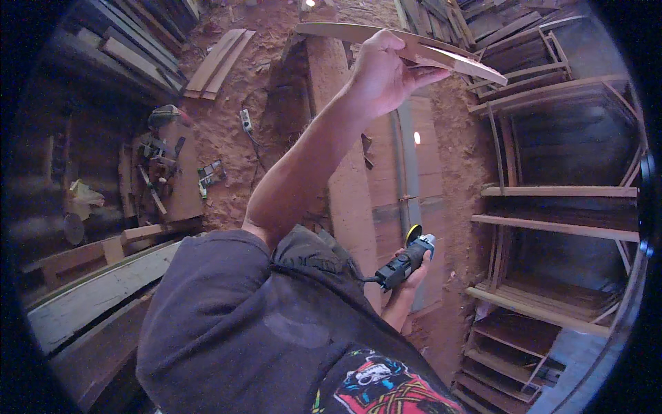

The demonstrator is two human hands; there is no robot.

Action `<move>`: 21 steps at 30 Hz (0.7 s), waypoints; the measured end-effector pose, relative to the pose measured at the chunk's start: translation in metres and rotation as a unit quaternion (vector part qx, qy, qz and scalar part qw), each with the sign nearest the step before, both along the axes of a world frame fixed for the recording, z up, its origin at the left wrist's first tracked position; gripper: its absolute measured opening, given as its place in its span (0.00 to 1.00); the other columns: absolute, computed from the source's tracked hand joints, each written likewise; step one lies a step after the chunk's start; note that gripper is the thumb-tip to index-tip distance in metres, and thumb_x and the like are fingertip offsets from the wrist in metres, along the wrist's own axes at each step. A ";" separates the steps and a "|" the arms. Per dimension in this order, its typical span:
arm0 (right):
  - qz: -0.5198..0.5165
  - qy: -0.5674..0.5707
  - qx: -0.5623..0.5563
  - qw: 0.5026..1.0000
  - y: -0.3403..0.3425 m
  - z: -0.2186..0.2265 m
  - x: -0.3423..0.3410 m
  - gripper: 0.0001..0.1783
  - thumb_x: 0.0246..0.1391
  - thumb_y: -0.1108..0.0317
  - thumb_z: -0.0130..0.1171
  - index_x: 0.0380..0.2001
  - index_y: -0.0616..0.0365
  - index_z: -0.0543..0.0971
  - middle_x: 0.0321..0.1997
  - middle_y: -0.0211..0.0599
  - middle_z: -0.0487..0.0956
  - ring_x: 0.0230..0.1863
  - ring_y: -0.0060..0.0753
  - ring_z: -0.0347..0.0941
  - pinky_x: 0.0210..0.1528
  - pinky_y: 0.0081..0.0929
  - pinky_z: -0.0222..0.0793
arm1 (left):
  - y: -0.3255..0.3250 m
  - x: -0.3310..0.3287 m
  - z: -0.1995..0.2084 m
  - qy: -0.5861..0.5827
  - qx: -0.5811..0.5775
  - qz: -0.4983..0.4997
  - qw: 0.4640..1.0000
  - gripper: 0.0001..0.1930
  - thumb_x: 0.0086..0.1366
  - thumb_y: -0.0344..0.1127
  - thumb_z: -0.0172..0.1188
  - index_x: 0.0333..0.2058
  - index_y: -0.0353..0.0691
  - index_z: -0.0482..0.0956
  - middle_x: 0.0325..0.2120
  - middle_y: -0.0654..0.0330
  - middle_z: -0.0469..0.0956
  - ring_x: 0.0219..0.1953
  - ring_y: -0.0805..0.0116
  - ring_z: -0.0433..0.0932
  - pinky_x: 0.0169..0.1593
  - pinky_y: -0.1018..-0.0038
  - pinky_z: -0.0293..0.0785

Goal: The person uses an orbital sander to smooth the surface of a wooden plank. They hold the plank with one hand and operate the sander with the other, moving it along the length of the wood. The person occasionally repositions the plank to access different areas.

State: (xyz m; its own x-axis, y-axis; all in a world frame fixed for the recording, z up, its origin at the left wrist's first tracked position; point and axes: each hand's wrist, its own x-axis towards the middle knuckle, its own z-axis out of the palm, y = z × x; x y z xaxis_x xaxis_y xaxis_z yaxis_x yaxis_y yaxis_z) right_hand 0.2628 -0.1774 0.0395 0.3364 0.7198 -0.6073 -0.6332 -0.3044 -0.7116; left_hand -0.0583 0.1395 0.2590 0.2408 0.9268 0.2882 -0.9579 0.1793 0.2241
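Observation:
My left hand (380, 72) is raised high and grips a long, thin, curved wooden piece (345, 31) near its middle; the piece runs from upper left to right and ends in a pale tip. Lower down, my right hand (414, 277) holds a dark angle grinder (402, 262) with a yellow disc guard, its cable trailing toward my body. The grinder is well apart from the curved piece. My dark sleeve and shirt fill the lower middle of the view.
Sawdust covers the reddish floor (227, 131). A long thick plank (345, 179) runs below my arm. Wooden frames (552, 200) stack up on the right. Hand tools lie on a low board (165, 172) at left, near a power strip (245, 121). Planks (221, 58) lie behind.

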 end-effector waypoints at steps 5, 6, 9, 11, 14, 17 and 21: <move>0.005 0.011 0.017 1.000 -0.003 -0.006 0.004 0.45 0.62 0.25 0.47 0.38 0.66 0.77 0.30 0.44 0.81 0.30 0.43 0.80 0.35 0.39 0.80 | 0.005 0.003 0.006 -0.002 -0.002 0.001 1.000 0.31 0.63 0.36 0.46 0.58 0.12 0.63 0.57 0.29 0.71 0.63 0.35 0.72 0.74 0.41 0.64; 0.000 0.010 0.010 1.000 -0.003 -0.003 0.001 0.45 0.62 0.25 0.48 0.38 0.66 0.77 0.30 0.45 0.81 0.30 0.44 0.80 0.35 0.39 0.81 | 0.003 0.003 0.009 0.012 0.006 0.010 1.000 0.32 0.63 0.37 0.46 0.58 0.12 0.63 0.57 0.29 0.71 0.63 0.35 0.72 0.73 0.41 0.64; -0.015 0.007 -0.003 1.000 -0.002 0.000 -0.002 0.44 0.62 0.26 0.49 0.39 0.67 0.77 0.31 0.46 0.82 0.31 0.44 0.81 0.36 0.39 0.82 | 0.000 0.004 0.013 0.007 -0.010 0.007 1.000 0.32 0.62 0.38 0.46 0.58 0.12 0.64 0.58 0.29 0.71 0.62 0.35 0.72 0.73 0.41 0.64; -0.024 0.006 -0.002 1.000 -0.003 -0.007 0.005 0.45 0.62 0.26 0.50 0.39 0.67 0.77 0.31 0.46 0.82 0.31 0.44 0.81 0.36 0.39 0.82 | 0.000 0.004 0.011 -0.008 -0.011 -0.002 1.000 0.31 0.64 0.39 0.48 0.57 0.14 0.64 0.57 0.29 0.71 0.63 0.36 0.72 0.74 0.42 0.64; -0.011 0.022 -0.011 1.000 0.000 0.000 0.001 0.44 0.62 0.26 0.50 0.40 0.67 0.77 0.31 0.46 0.82 0.31 0.44 0.81 0.36 0.38 0.82 | -0.004 0.000 0.008 -0.026 -0.075 -0.003 0.997 0.27 0.68 0.41 0.52 0.55 0.20 0.67 0.51 0.34 0.75 0.58 0.39 0.76 0.69 0.44 0.70; 0.015 0.042 0.004 0.999 0.006 0.010 -0.009 0.44 0.62 0.25 0.50 0.39 0.67 0.78 0.31 0.45 0.82 0.30 0.43 0.81 0.35 0.37 0.82 | -0.011 -0.003 -0.038 0.077 -0.158 0.003 0.984 0.22 0.71 0.42 0.57 0.53 0.28 0.69 0.44 0.43 0.79 0.48 0.48 0.82 0.58 0.47 0.79; -0.003 0.015 -0.014 1.000 -0.003 0.007 0.000 0.45 0.61 0.24 0.51 0.38 0.66 0.79 0.31 0.43 0.83 0.30 0.41 0.82 0.35 0.37 0.82 | -0.060 0.004 -0.128 0.219 -0.359 -0.096 0.902 0.11 0.71 0.42 0.63 0.41 0.41 0.78 0.32 0.59 0.81 0.35 0.62 0.84 0.39 0.66 0.82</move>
State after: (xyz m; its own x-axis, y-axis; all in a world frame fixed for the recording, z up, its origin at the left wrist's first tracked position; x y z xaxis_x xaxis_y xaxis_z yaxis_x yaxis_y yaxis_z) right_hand 0.2631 -0.1803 0.0465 0.3228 0.7006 -0.6364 -0.6560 -0.3191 -0.6840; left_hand -0.0545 0.0795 0.1309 0.3615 0.7660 -0.5315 -0.7418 0.5817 0.3337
